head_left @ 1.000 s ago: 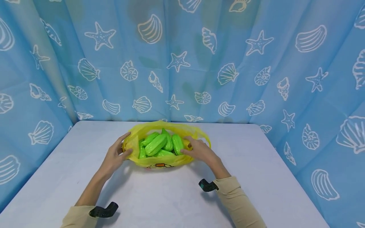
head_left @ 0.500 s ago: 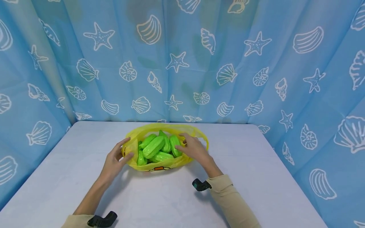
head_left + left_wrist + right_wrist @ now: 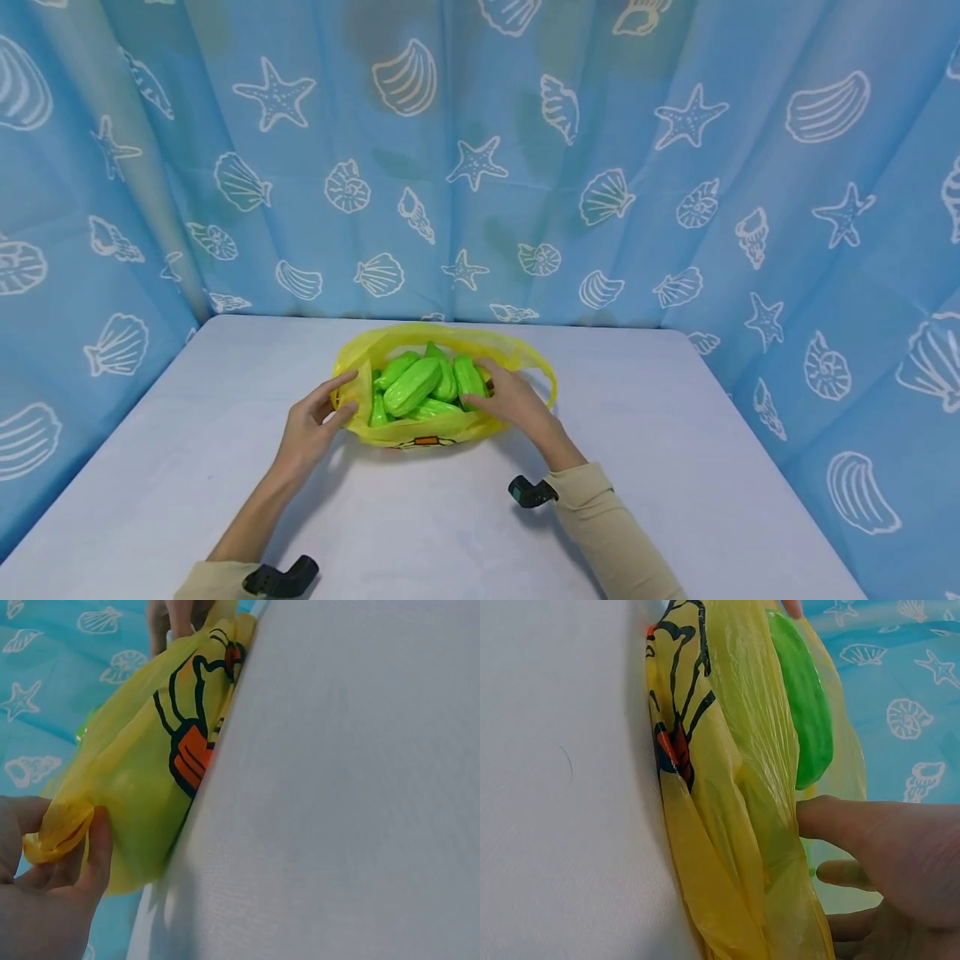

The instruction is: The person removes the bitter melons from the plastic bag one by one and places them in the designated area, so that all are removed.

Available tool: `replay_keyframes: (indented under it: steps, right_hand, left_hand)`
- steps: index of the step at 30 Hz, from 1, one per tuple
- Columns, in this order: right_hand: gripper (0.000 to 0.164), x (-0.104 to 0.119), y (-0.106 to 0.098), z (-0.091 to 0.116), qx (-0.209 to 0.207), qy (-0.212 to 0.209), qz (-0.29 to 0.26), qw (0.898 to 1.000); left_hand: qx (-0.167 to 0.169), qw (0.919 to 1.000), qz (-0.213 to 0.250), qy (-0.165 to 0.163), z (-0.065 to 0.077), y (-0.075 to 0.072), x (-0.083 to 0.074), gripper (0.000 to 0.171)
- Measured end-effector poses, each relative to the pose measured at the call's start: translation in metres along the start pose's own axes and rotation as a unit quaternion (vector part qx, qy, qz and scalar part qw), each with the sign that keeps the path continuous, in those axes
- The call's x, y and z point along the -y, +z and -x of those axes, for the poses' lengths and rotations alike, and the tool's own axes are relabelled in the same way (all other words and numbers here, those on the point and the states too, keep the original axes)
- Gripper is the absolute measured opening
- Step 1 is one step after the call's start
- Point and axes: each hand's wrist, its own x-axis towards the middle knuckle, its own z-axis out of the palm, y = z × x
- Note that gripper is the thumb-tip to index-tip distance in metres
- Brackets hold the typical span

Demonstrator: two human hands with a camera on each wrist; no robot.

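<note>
A yellow plastic bag (image 3: 465, 431) with a black-and-orange print lies on the table, its mouth spread wide. Several glossy green ridged gourds (image 3: 412, 388) are heaped inside. At the left end, my left hand (image 3: 309, 429) pinches the gathered edge of the bag, as the left wrist view shows around the fold (image 3: 64, 829). My right hand (image 3: 521, 407) reaches into the right side of the opening, thumb and fingers spread beside the rightmost gourd (image 3: 468, 379). In the right wrist view, the thumb lies at the bag's rim and the other fingers are partly behind the plastic.
The white table (image 3: 420, 525) extends around the bag. A blue curtain (image 3: 480, 225) with seashell and starfish prints hangs behind the table and along both sides. The right handle loop (image 3: 553, 379) of the bag stands out beyond my right hand.
My right hand lifted slightly and drew left over the rightmost gourd, then lowered back beside it. The left hand stays at the bag's left edge; the gourds keep nearly the same heap.
</note>
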Motion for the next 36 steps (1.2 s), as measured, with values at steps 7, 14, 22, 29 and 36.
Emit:
replay_keyframes:
  steps: [7,14,22,29,36]
  right_hand:
    - [0.066,-0.005,-0.002,0.002,0.002,0.000,-0.015,1.000]
    - [0.063,-0.006,-0.007,0.003,-0.002,-0.009,-0.015,1.000]
    - [0.061,-0.007,-0.011,0.001,-0.010,-0.018,-0.029,0.999]
    - [0.062,0.000,-0.019,0.005,-0.017,-0.027,-0.034,0.999]
    - [0.063,0.003,-0.029,0.011,-0.020,-0.038,-0.027,0.999]
  left_hand:
    - [0.005,0.9987,0.017,-0.049,-0.002,0.001,-0.004,0.055]
    - [0.011,0.9965,0.037,-0.075,-0.003,0.002,-0.007,0.065]
    - [0.013,0.9956,0.047,-0.081,-0.004,0.002,-0.009,0.066]
    - [0.003,0.9944,0.069,-0.081,-0.001,0.000,-0.009,0.065]
    - [-0.003,0.9923,0.082,-0.093,0.003,-0.002,-0.010,0.067]
